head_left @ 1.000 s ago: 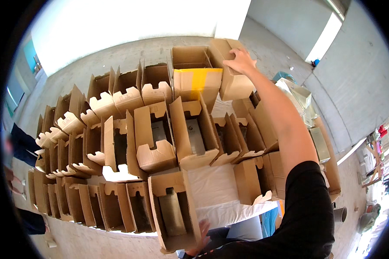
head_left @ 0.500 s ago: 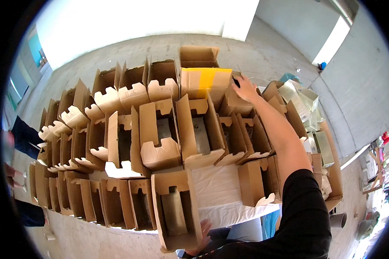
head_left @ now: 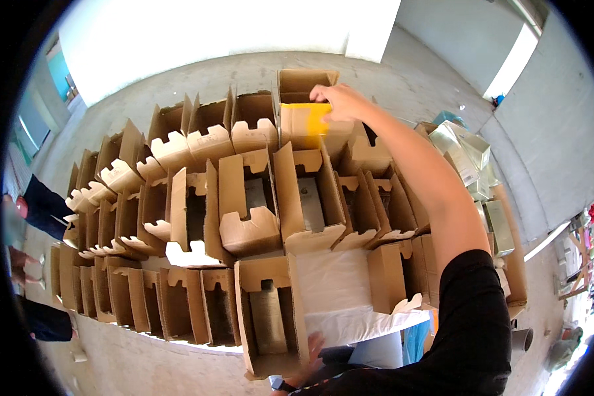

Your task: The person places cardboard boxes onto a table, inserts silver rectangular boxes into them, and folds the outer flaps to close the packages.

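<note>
My right hand (head_left: 336, 103) reaches over to the back of the table. Its fingers bend over the top edge of a cardboard box (head_left: 296, 122) with a yellow tape strip, thumb on the front. Low in the view, my left hand (head_left: 314, 348), slightly blurred and partly hidden, rests with fingers extended by the right wall of a tall open cardboard box (head_left: 243, 317). A silvery metal tin (head_left: 265, 320) stands inside that box. Other open boxes hold similar tins, such as the grey one (head_left: 309, 201) in the middle row.
Rows of open cardboard boxes (head_left: 171, 310) with notched flaps cover the table. A white cloth (head_left: 333, 284) shows between boxes. On the right, a large carton holds several shiny metal tins (head_left: 459, 148). At the far left, people's dark-clothed legs (head_left: 46, 204) stand near the table.
My right hand has moved left from the box beside it onto the top edge of the yellow-taped box. My left hand stays by the near box.
</note>
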